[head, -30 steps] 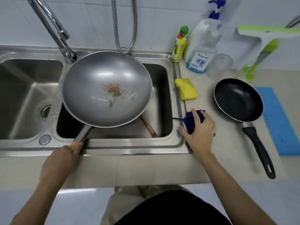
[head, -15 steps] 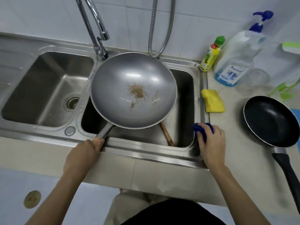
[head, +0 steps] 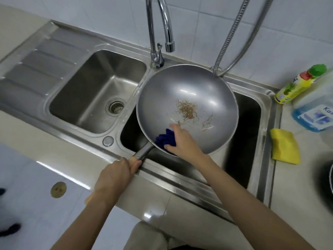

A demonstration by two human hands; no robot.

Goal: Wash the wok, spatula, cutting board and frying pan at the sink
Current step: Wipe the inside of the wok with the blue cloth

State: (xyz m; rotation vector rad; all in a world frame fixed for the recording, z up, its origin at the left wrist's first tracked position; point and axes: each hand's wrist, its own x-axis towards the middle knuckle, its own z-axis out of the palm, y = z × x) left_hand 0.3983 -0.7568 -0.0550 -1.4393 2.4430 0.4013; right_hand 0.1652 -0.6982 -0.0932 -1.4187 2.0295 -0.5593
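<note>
- Holding the wok (head: 187,109) over the right basin (head: 250,123) of the sink: left hand (head: 117,170) is wrapped round the end of its handle (head: 144,152) at the near sink edge, so the bowl sits up and to the right of that hand.
- Handle's long axis runs diagonally, near-left to far-right, from left hand up to the rim.
- Right hand (head: 182,141) is inside the bowl at its near-left wall, fingers pinching a blue cloth (head: 165,138) against the metal, index finger stretched toward the middle.
- Key relation: food scraps (head: 187,109) lie just beyond the right hand, up and to the right, near bowl centre. Right hand is the nearer one; my guess is the next wipe goes that way w/ left hand steadying.
- Tap spout (head: 169,46) hangs above the wok's far-left rim; no water seen running.
- Yellow sponge (head: 284,147) and soap bottles (head: 299,85) on the counter to the right, well apart from both hands.
- Hidden/unclear: frying pan (head: 326,181) is cut off at the right edge, only a dark sliver. Spatula and cutting board not visible. Basin floor under the wok is covered. Right palm's contact w/ cloth is blurred.
</note>
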